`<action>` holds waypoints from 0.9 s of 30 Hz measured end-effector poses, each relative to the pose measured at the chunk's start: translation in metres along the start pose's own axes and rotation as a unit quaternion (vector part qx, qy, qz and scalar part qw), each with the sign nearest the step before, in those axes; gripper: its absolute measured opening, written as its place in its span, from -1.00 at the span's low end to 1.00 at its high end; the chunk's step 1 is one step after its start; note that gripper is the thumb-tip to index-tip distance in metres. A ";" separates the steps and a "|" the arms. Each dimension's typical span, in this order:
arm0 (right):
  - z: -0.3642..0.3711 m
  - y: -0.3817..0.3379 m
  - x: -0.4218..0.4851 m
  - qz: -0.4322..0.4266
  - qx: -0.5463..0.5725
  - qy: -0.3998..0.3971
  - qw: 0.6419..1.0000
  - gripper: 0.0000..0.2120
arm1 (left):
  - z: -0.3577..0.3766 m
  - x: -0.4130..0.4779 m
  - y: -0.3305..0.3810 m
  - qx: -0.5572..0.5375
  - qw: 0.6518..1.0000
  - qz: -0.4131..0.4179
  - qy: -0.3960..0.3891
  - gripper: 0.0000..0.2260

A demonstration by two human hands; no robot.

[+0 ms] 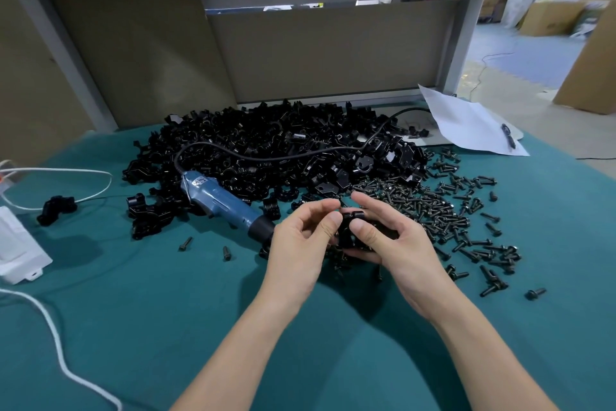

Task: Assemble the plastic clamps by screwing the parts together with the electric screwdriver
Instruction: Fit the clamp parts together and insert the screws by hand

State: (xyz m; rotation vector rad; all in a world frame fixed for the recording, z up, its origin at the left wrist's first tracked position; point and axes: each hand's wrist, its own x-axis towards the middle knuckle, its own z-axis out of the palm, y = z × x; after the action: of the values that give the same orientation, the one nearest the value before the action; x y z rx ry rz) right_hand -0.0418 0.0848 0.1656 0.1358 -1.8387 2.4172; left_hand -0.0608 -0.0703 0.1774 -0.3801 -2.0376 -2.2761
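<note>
Clamp parts (348,230) pinched between both hands' fingers (333,222).

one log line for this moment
step: fitting parts | left hand + right hand: on clamp | screwdriver: on table, unheld

**Bare forearms, bare hands**

Two forearms enter from the bottom edge, both uncovered up to where the picture cuts them off; no sleeve or cuff shows. The left hand (296,244) and right hand (396,244) wear no gloves. The fingers (361,229) are slim, with short, plain, unpainted nails.
</note>
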 end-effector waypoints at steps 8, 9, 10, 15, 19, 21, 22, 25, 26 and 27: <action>0.000 -0.001 0.000 0.021 0.016 -0.001 1.000 -0.56 | 0.001 -0.002 -0.001 0.037 0.998 0.045 0.004 -0.78; 0.000 -0.001 0.000 0.022 0.016 -0.003 1.000 -0.57 | 0.000 -0.002 -0.001 0.037 0.998 0.047 0.001 -0.76; -0.001 -0.001 0.000 0.023 0.016 -0.006 1.000 -0.57 | 0.000 -0.001 0.000 0.037 0.998 0.049 -0.002 -0.75; -0.002 0.000 0.000 0.014 0.002 -0.020 1.000 -0.66 | -0.002 0.002 0.000 0.009 0.999 0.041 -0.010 -0.73; -0.001 0.002 0.001 -0.005 0.001 -0.008 1.000 -0.68 | -0.003 0.003 -0.001 -0.048 0.999 0.014 -0.012 -0.76; 0.000 0.002 0.001 -0.012 0.000 -0.004 1.000 -0.68 | -0.004 0.004 -0.002 -0.039 0.999 0.002 0.002 -0.84; 0.000 0.002 0.001 -0.015 -0.003 -0.002 1.000 -0.68 | -0.005 0.005 -0.003 -0.018 1.000 -0.006 0.010 -0.89; -0.001 0.002 0.001 -0.021 -0.021 0.004 1.000 -0.66 | -0.006 0.006 -0.003 0.008 0.998 -0.062 0.016 -0.79; -0.001 0.002 0.001 -0.022 -0.029 0.001 0.999 -0.64 | -0.006 0.007 -0.004 0.008 0.997 -0.078 0.004 -0.75; -0.001 0.002 0.001 -0.022 -0.040 -0.003 0.999 -0.63 | -0.006 0.006 -0.004 0.006 0.996 -0.091 -0.009 -0.72</action>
State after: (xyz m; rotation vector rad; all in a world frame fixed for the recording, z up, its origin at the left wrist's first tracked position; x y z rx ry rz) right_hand -0.0431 0.0850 0.1635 0.1753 -1.9120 2.3120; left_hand -0.0683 -0.0746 0.1745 -0.2241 -2.1765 -2.3670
